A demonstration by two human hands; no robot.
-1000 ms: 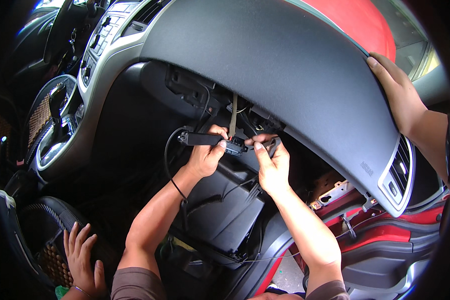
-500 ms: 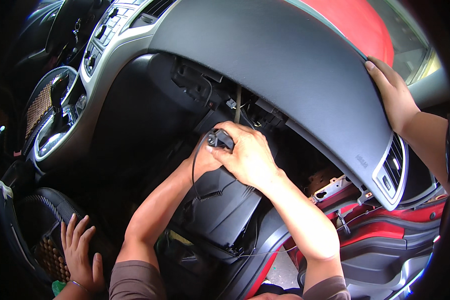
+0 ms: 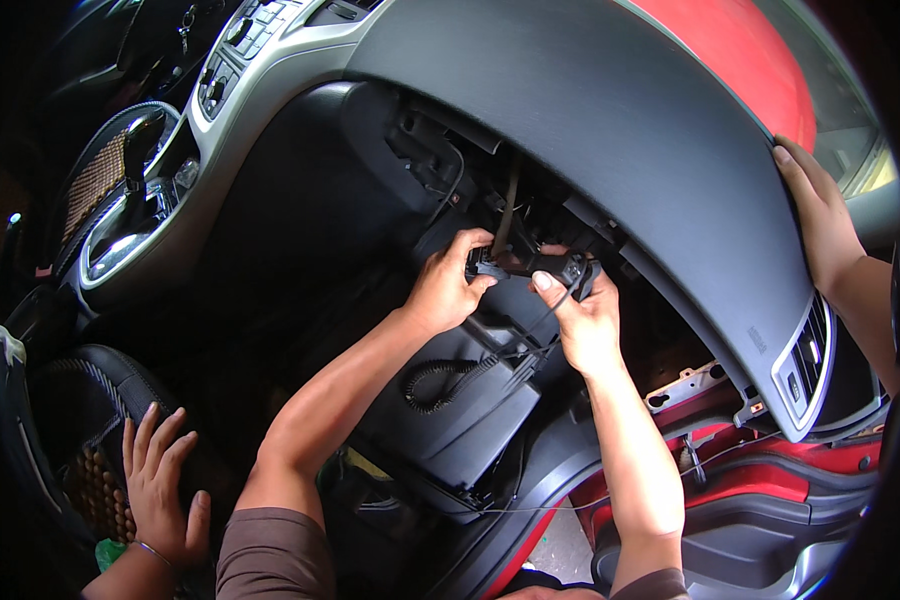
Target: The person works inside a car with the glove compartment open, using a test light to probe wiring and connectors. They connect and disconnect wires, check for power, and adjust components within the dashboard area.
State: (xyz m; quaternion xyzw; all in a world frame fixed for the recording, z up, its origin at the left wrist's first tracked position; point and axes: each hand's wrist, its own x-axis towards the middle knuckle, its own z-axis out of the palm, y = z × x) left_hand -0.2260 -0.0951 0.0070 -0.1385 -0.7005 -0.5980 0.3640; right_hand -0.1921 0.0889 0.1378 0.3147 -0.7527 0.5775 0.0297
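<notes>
My left hand [image 3: 448,285] is closed, thumb against fingers, on a small black plastic piece [image 3: 487,268] below the dashboard opening. To its right, my right hand [image 3: 592,325] grips a small black device [image 3: 573,268] with a rounded end and a thin black cord. The cord runs down past my right thumb toward a coiled black cord [image 3: 425,388] lying on the black panel [image 3: 460,425] below. A dark part spans the gap between my hands; I cannot tell which piece it belongs to. Just above hangs a pale strip [image 3: 511,205] from the dashboard's underside.
Another person's hand [image 3: 158,490] rests at the beaded seat [image 3: 98,490], lower left. A hand [image 3: 820,205] lies on the far right of the dashboard [image 3: 570,120]. Metal brackets [image 3: 685,388] and the open red door [image 3: 760,480] are at right; the centre console [image 3: 195,150] is left.
My hands have moved apart, the right one going right with the corded device, the left holding a black piece. The coiled cord now shows more fully. The whole view has shifted slightly.
</notes>
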